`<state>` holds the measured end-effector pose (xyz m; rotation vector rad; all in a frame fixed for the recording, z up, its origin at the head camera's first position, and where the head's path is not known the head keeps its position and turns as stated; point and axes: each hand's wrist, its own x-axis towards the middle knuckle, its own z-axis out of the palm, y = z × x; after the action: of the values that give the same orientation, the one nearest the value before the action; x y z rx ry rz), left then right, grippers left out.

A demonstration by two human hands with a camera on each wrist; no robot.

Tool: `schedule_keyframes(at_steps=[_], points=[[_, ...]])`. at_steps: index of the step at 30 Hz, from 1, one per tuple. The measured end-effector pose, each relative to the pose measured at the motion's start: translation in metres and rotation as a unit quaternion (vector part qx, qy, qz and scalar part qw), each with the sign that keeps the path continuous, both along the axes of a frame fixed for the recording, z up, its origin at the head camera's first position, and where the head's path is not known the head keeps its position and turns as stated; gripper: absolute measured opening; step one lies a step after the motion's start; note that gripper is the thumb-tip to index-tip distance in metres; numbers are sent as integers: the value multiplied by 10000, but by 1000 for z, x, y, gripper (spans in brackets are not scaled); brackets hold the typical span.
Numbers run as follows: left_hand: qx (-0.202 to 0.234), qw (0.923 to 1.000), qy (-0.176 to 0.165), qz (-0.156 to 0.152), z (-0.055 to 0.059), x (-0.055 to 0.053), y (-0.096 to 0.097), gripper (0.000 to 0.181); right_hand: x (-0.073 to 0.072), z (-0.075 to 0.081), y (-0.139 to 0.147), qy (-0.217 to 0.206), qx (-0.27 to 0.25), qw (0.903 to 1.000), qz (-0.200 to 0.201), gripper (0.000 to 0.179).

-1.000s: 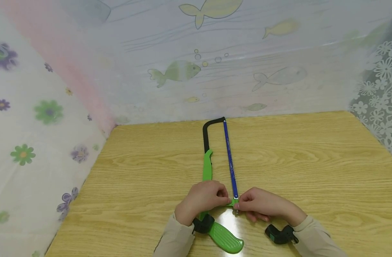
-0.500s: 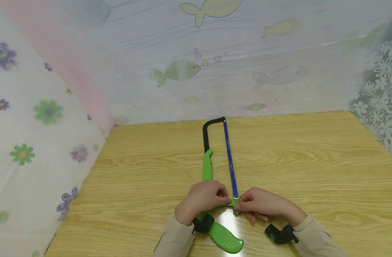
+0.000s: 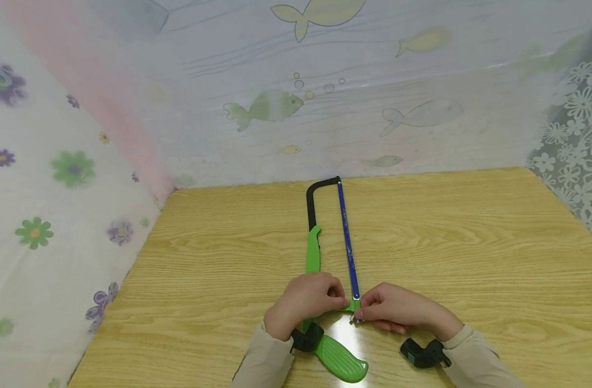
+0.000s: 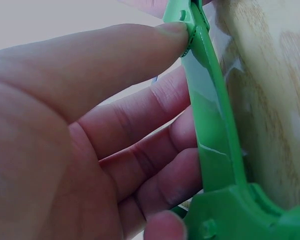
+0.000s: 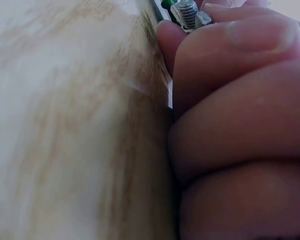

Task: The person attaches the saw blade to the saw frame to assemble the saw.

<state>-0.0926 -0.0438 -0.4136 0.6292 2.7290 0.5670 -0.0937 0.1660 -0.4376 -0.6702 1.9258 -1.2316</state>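
A hacksaw with a black and green frame (image 3: 312,253) lies flat on the table. Its blue blade (image 3: 347,237) runs along the right side, and the green handle (image 3: 343,360) points toward me. My left hand (image 3: 311,295) holds the green crosspiece at the blade's near end. In the left wrist view, its thumb presses one side of that green arm (image 4: 209,110) with the fingers behind. My right hand (image 3: 397,306) pinches a metal wing nut (image 3: 355,320) just below the blade's end. The right wrist view shows its threaded bolt (image 5: 188,12) between the fingertips.
The wood-grain table (image 3: 218,242) reaches back to a hanging sheet (image 3: 344,129) printed with fish, close behind the saw's far tip. A flowered sheet (image 3: 58,205) borders the left side. Black wrist cameras (image 3: 424,353) sit low over the tabletop.
The wing nut has turned, and one of its wings now sticks out left of my right fingertips. The right fingers have shifted slightly; the left hand and saw stay in place.
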Motion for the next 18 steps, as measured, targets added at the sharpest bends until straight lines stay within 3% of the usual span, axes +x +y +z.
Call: schedule_keyframes(at_steps=[18], points=[[-18,10000,-57,17,-1,0,1,14,-2,-3,0,-47,54,9999,-149,31]])
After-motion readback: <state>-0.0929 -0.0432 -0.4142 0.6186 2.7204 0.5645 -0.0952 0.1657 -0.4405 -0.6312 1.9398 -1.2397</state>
